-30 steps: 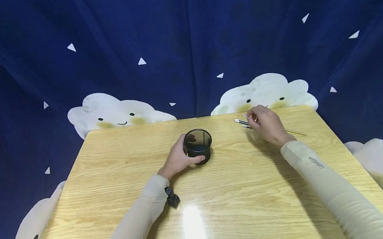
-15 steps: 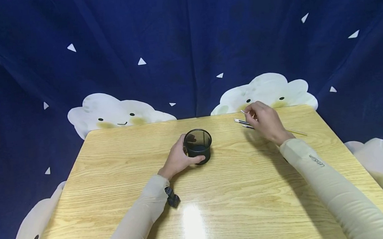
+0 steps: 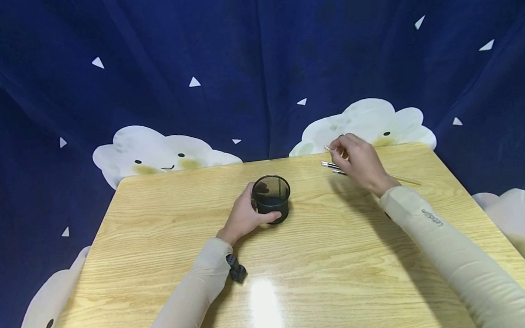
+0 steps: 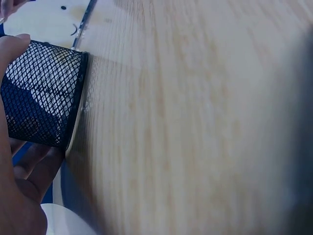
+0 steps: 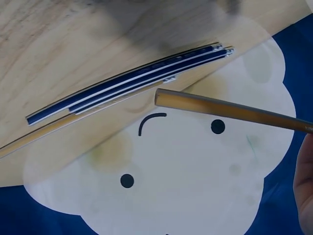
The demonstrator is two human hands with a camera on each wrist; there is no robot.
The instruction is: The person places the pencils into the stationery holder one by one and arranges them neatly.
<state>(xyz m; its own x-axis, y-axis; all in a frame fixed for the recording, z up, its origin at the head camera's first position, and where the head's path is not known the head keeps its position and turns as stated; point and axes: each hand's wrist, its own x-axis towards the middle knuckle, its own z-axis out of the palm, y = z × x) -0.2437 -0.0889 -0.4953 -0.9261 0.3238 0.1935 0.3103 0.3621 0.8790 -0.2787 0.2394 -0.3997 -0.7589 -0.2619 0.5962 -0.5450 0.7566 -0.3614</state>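
A black mesh pen cup (image 3: 278, 211) stands upright on the table, and my left hand (image 3: 242, 219) grips it round its left side. The mesh wall of the same cup (image 4: 46, 93) fills the left of the left wrist view, with thumb and fingers on opposite sides. My right hand (image 3: 361, 163) pinches a yellow pencil (image 5: 230, 109) near one end, raised above the table; its blunt far end shows in the right wrist view. Beneath lie two dark blue pencils (image 5: 124, 83) side by side, and another yellow pencil (image 5: 36, 134) next to them. The right hand partly hides these in the head view.
The light wooden table (image 3: 297, 263) ends at a dark blue curtain (image 3: 256, 73) printed with white clouds and triangles. A small black device (image 3: 237, 270) is on the left wrist. The pencils lie close to the table's far edge.
My right hand has risen and shifted a little left, carrying the pencil away from those on the table. The left hand and the pen cup stay where they were.
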